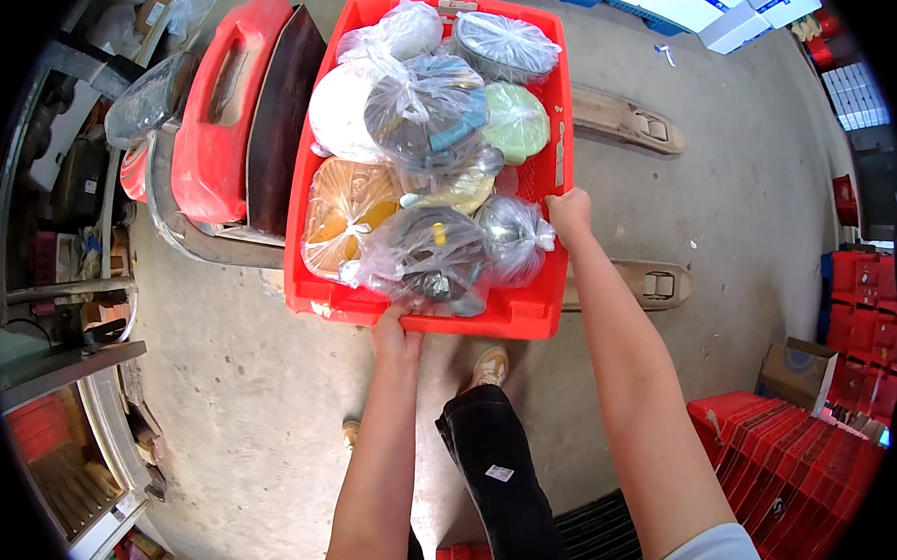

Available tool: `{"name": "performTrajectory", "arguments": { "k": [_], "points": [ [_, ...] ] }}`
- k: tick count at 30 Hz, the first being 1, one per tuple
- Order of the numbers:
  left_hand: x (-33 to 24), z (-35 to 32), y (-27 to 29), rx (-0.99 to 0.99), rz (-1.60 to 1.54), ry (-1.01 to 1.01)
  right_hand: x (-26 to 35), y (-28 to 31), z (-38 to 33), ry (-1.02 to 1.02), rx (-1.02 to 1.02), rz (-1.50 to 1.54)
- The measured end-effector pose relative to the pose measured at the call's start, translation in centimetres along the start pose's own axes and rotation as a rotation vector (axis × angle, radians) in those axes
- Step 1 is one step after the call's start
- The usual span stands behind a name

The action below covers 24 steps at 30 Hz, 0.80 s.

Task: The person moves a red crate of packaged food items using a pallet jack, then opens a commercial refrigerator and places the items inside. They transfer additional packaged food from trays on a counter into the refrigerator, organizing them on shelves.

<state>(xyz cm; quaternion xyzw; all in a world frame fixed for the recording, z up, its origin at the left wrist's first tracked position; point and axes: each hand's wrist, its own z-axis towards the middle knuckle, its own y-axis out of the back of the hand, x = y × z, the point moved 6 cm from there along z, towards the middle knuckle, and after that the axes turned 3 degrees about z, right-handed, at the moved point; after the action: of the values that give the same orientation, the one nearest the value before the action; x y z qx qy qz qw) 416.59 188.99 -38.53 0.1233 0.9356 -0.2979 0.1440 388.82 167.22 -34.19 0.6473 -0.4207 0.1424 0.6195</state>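
Observation:
A red plastic crate is in front of me, piled with items in clear plastic bags. My left hand grips its near rim, fingers curled under or over the edge. At the right side, my right hand is closed on the rim. Inside lie a bagged orange-brown square container, a pale green round one, a dark bagged bundle near the middle, another dark bundle at the near side, and a grey bagged container at the far right.
Left of the crate stands a red pallet truck; its forks reach out to the right beneath the crate. Stacked red crates and a cardboard box are at the right. Shelving lines the left. White boxes sit at the far right.

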Motion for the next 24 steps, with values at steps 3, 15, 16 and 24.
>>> {"name": "performTrajectory", "arguments": {
  "k": [3,15,16,24],
  "points": [
    [-0.1,-0.8,0.8,0.009,0.008,0.0,0.0,0.3,-1.4,0.006,-0.015,0.002],
    [0.0,-1.0,1.7,-0.028,-0.097,-0.012,0.5,0.7,-2.7,0.031,-0.031,-0.005],
    [-0.4,-1.1,1.6,-0.039,-0.082,-0.013,0.8,0.7,-2.9,0.041,-0.042,0.003],
    [-3.9,0.6,2.0,-0.037,0.092,0.015,-0.8,-0.3,-5.6,-0.161,-0.106,-0.002]
  ]
}}
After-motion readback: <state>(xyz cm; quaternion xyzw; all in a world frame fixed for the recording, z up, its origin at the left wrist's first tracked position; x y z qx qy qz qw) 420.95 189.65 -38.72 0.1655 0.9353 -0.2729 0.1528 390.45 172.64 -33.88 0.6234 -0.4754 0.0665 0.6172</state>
